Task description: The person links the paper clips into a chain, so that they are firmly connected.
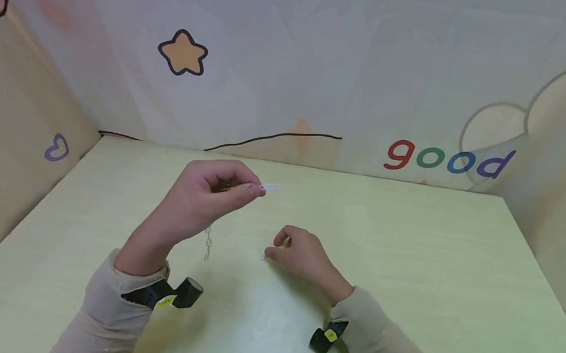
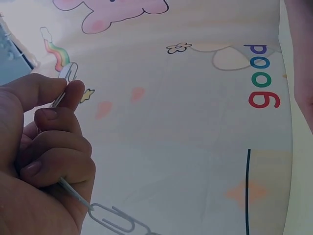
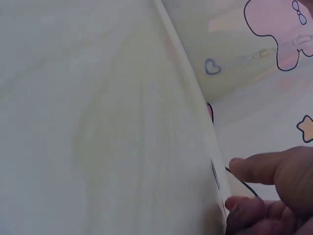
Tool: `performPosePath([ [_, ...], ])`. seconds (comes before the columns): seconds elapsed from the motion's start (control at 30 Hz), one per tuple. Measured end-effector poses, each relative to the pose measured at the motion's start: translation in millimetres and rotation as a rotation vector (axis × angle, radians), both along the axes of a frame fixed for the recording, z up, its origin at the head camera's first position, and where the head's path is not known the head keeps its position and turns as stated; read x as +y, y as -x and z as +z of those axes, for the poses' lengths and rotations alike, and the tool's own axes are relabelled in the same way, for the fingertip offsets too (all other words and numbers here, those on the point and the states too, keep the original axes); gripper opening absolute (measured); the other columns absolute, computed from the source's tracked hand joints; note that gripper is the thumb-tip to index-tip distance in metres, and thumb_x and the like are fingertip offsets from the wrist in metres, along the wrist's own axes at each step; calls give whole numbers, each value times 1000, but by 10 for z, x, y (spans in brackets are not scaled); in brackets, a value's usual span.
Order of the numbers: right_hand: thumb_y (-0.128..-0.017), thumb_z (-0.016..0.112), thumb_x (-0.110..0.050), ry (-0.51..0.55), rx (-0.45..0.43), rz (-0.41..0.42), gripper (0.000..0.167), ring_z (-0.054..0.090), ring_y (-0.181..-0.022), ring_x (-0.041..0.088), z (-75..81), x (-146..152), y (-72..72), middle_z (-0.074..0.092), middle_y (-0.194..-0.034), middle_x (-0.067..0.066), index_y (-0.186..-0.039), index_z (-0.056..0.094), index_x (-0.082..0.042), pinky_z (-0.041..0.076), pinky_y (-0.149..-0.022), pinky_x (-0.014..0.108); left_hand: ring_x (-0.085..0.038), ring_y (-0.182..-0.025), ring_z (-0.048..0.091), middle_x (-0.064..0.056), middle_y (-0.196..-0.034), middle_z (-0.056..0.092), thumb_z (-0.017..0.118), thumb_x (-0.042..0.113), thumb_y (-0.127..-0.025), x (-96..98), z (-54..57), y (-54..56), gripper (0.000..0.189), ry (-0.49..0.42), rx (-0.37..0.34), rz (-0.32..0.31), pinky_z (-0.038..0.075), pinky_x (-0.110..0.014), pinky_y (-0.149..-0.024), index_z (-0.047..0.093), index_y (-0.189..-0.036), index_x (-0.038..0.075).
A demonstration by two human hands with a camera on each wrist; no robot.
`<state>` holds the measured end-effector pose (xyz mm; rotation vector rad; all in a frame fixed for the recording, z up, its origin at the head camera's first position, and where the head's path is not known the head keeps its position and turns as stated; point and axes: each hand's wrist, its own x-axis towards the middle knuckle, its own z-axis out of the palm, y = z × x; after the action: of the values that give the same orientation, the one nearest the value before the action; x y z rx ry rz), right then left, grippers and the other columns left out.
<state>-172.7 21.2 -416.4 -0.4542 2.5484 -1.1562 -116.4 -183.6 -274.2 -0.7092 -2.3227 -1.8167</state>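
My left hand (image 1: 208, 200), raised over the table, pinches a paper clip (image 1: 271, 187) between thumb and index finger. In the left wrist view the looped end of this clip (image 2: 73, 71) sticks out past the fingertips, and the other fingers are curled into the palm. Below that hand dangles a chain of linked paper clips (image 1: 208, 243); its upper part is hidden in the palm. Low over the table is my right hand (image 1: 303, 253), its thumb and index finger apart. Just beyond those fingertips, a single paper clip (image 3: 215, 174) appears in the right wrist view.
The pale table (image 1: 433, 273) meets a printed backdrop (image 1: 284, 67) at its far edge and at both sides. Wrist cameras are strapped over both sleeves, the left camera (image 1: 189, 293) and the right camera (image 1: 321, 341).
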Motion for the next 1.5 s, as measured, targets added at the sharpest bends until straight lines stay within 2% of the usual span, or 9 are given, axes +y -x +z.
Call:
performPosePath([
  [0.17,-88,78,-30,-111,82,-2,28,44,-62,16,-15,-59,-41,48,-65,0,-98,60,-11,39,-62,31,-19,-61,37,-6,-71,51,70,9,-94,4,17,5,5,-3,1,10,32,-28,-56,74,-94,6],
  [0.33,-89,77,-31,-180,128,-16,29,45,-63,17,-46,-95,-61,46,-63,-2,-98,57,-12,38,-61,31,-19,-61,38,-6,-72,51,70,10,-94,11,24,-1,5,2,-10,13,33,-28,-57,74,-94,7],
  [0.63,-91,74,-26,-206,159,36,21,46,-64,16,-7,-85,-82,48,-64,-1,-96,58,-13,37,-60,31,-18,-60,37,-6,-69,49,70,11,-94,43,14,0,4,-5,-12,3,32,-27,-55,74,-93,9],
  [0.77,-92,73,-21,-151,147,75,19,45,-62,15,-20,-60,-69,49,-65,-1,-94,56,-14,37,-60,30,-17,-58,35,-6,-67,46,71,13,-94,72,-1,-3,5,5,-29,-9,30,-27,-54,74,-93,11],
  [0.93,-92,71,-9,-39,169,163,16,50,-70,15,-64,-37,-31,54,-74,-2,-89,56,-13,42,-65,30,-17,-57,33,-5,-66,44,70,14,-95,89,-14,-17,5,25,-35,-8,28,-27,-53,74,-93,11],
  [1.1,-92,68,-6,-3,184,230,14,52,-72,14,-60,-6,3,57,-76,-4,-83,61,-14,44,-67,31,-16,-58,34,-5,-66,45,70,14,-95,91,-16,-27,5,37,-37,1,29,-27,-54,74,-93,11],
  [1.3,-99,63,-4,128,29,255,10,57,-52,14,37,59,43,64,-76,2,-96,72,-6,51,-55,29,-16,-58,36,-5,-68,48,70,14,-95,86,-15,-28,5,47,-42,7,32,-27,-55,75,-93,11],
  [1.4,-100,59,-1,209,-42,245,14,63,-55,18,120,98,51,69,-84,8,-106,72,1,55,-55,32,-17,-59,37,-6,-69,49,70,13,-95,88,-16,-18,5,51,-34,6,32,-27,-55,74,-93,11],
  [1.5,-100,60,0,284,-87,225,15,67,-61,22,203,136,56,71,-91,14,-109,71,4,58,-58,35,-17,-58,36,-5,-69,48,70,13,-95,89,-22,-6,5,63,-29,3,31,-27,-54,74,-94,11],
])
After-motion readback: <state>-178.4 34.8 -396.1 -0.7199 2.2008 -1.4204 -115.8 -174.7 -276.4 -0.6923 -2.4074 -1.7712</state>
